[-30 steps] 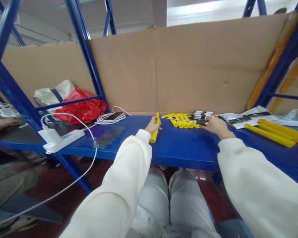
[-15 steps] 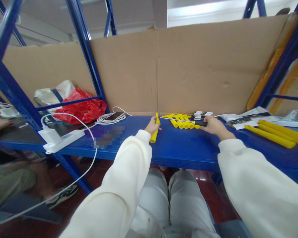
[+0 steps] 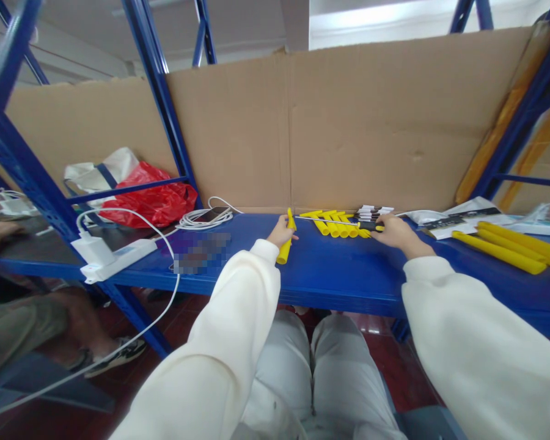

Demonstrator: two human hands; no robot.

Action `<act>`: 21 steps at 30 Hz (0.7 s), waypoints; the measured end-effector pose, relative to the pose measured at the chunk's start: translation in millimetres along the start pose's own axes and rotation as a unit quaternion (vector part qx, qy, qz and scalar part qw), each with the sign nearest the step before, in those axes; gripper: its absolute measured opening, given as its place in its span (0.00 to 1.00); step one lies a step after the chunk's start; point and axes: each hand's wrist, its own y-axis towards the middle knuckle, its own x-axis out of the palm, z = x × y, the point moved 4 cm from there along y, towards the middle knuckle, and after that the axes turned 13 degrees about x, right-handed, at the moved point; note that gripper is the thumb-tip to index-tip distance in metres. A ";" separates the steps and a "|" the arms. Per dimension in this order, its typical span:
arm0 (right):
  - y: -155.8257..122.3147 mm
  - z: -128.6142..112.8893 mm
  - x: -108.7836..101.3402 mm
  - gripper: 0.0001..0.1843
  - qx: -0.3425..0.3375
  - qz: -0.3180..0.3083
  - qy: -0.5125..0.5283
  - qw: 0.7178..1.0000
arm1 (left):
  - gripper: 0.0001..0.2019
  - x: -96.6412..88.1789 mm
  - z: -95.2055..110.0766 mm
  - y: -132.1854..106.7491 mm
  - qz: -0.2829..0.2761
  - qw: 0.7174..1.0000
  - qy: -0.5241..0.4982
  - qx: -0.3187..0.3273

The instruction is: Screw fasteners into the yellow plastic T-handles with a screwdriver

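The left hand (image 3: pixel 282 231) grasps a tube (image 3: pixel 283 253) on the table (image 3: pixel 339 275); the right hand (image 3: pixel 396 234) has its fingers around a screwdriver (image 3: pixel 368 225), whose tip is at the tube's far part. Contact I cannot tell. A crooked push could make the tip slip and hurt the left hand. With weak grasp, the round tube could turn.

Yellow tube (image 3: pixel 283 253): held over blue tabletop (image 3: pixel 334 269), one end toward near edge. Screwdriver (image 3: pixel 367 225): black-and-yellow handle, thin metal shaft, roughly crosswise, tip at tube's far end, contact unclear
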 end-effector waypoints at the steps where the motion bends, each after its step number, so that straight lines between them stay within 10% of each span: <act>1: -0.8 0.9 -0.6 0.15 0.017 -0.005 -0.005 1.000 | 0.31 0.2 0.2 -0.2 -0.003 1.000 0.000 0.001; 21: -4.9 1.9 -2.6 0.19 0.060 -0.025 -0.030 0.997 | 0.33 0.2 2.6 -1.4 -0.005 1.000 -0.002 0.000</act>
